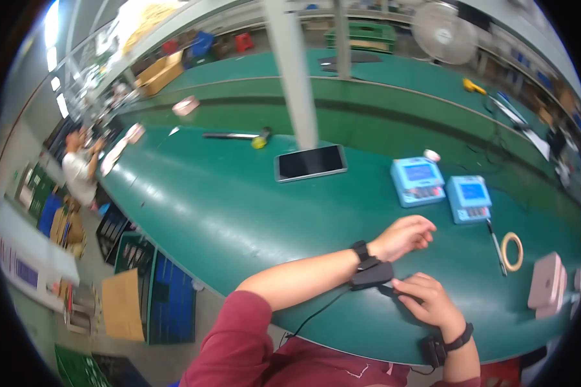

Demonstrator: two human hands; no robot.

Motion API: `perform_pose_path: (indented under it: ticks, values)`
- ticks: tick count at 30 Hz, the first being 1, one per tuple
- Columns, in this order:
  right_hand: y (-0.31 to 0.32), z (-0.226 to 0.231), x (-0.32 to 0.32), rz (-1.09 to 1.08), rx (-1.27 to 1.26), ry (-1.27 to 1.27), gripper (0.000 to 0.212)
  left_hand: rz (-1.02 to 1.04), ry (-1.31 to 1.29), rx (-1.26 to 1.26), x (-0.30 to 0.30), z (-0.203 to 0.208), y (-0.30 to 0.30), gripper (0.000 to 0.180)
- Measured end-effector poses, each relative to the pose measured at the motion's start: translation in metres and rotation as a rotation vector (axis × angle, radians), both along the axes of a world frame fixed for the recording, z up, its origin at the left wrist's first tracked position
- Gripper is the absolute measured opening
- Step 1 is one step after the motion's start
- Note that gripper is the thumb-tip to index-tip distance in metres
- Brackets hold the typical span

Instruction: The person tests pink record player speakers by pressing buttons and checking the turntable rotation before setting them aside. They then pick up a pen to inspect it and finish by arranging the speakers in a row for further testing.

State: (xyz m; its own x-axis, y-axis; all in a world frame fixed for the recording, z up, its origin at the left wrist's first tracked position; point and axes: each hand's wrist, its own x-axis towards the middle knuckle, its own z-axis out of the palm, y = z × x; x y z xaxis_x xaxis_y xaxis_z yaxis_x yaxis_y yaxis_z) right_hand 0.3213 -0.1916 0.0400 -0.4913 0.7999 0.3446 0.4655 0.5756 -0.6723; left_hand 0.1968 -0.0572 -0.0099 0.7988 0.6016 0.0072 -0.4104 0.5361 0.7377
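My left forearm reaches across the green table, and my left hand [403,237] is held above it with the fingers loosely curled in and nothing in them. A black strap [363,250] circles that wrist, with a black box-shaped device [372,275] beside it and a thin cable running down from it. My right hand [429,300] is at the device's right end, thumb and index finger pinching what looks like a dark strap end [387,290]. Another black strap [459,337] with a small black device [433,351] is on my right wrist.
Two light-blue devices with screens [418,181] [470,199] stand at the right, near a pen [496,248], a tape roll [512,251] and a pink case [547,285]. A flat dark-screened tablet [310,163] lies by a post [292,77]. A hammer [259,138] lies farther back. Another person [79,164] is at far left.
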Motion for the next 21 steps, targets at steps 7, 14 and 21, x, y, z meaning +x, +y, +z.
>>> perform_pose_path:
  ticks: [7, 14, 21]
  values:
    - [0.01, -0.015, 0.007, 0.034, 0.004, 0.075, 0.038, 0.06, 0.051, 0.041, -0.012, 0.012, 0.004, 0.021]
    - [0.002, -0.026, 0.017, -0.07, 0.103, -0.04, 0.029, 0.024, 0.15, 0.114, -0.007, 0.023, -0.007, 0.02]
    - [0.015, 0.0, 0.089, -0.684, 0.289, -0.128, 0.024, 0.065, 0.187, 0.15, -0.01, 0.022, -0.008, 0.02]
